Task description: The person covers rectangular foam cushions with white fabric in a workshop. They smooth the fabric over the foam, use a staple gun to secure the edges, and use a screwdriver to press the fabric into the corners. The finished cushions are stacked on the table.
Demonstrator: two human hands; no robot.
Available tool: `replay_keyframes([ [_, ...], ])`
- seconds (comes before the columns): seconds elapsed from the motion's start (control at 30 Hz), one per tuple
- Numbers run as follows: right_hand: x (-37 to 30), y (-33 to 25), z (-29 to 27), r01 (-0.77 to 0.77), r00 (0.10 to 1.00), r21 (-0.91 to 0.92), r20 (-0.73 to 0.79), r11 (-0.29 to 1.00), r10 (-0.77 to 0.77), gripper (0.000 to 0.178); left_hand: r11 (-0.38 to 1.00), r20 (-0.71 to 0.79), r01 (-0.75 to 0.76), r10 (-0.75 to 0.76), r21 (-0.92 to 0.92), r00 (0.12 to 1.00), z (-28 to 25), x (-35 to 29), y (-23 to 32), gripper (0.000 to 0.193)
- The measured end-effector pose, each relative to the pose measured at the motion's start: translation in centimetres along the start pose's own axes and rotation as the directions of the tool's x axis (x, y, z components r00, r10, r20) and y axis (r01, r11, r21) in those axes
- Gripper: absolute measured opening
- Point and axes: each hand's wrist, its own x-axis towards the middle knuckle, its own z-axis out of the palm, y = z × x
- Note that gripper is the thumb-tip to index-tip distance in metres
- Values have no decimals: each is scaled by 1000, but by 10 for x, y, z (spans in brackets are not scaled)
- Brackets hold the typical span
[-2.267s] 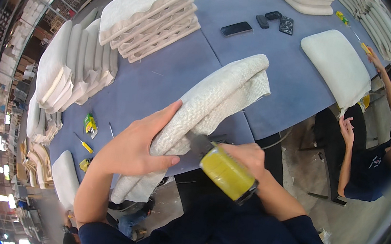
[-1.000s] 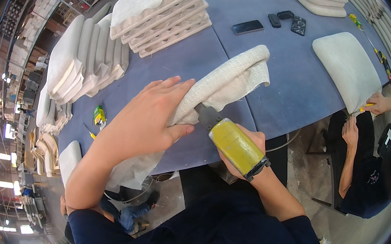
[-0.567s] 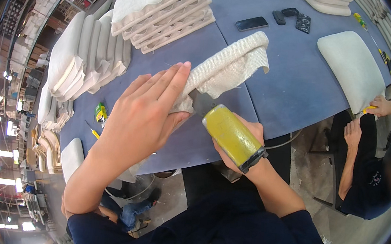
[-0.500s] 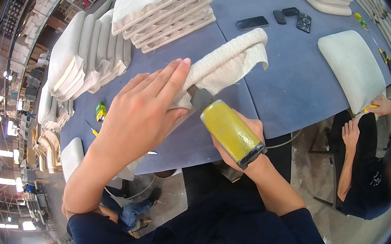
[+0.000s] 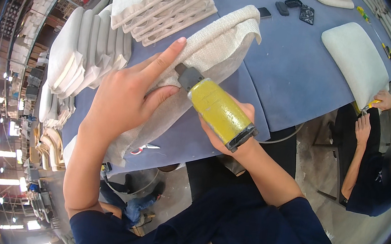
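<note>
A yellow staple gun (image 5: 220, 109) with a dark nose is gripped in my right hand (image 5: 212, 136); the gun's body covers part of the fingers. Its nose points at the beige fabric of an upholstered piece (image 5: 220, 40), which lies tilted on the table. My left hand (image 5: 124, 90) holds the piece, index finger stretched along the folded edge and thumb on the fabric beside the nose. The other fingers curl partly out of sight. Loose cloth hangs down toward the near table edge. Whether the nose touches the fabric I cannot tell.
Stacked cushions (image 5: 167, 12) and more upright ones (image 5: 85, 51) stand at the left of the blue table (image 5: 286, 84). Scissors (image 5: 145, 149) lie near its front edge. A phone (image 5: 264, 12) and small black items (image 5: 306, 14) lie behind. At right, a co-worker handles a cushion (image 5: 354, 58).
The upholstered piece has turned and shifted left, showing more of its underside cloth. Both hands and the staple gun moved slightly left and up. The scissors now show more fully.
</note>
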Motion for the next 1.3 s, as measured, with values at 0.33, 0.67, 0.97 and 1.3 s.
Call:
replay_keyframes([
  [0.33, 4, -5, 6, -26, 999, -29, 30, 999, 27, 36, 1000, -3, -4, 4, -14, 1000, 1, 0, -5, 93],
  [0.67, 6, -8, 0, -52, 995, 36, 91, 998, 48, 39, 999, -37, -25, 24, -29, 999, 1, -5, -2, 95],
  [0.97, -40, -8, -71, 74, 992, -244, 121, 967, -45, 30, 778, 227, 96, 62, -621, 972, 40, -23, -6, 83],
  [1.3, -83, -2, -119, 27, 981, -119, 193, 992, -4, 33, 507, 622, 585, -115, -634, 774, 172, 35, -20, 97],
])
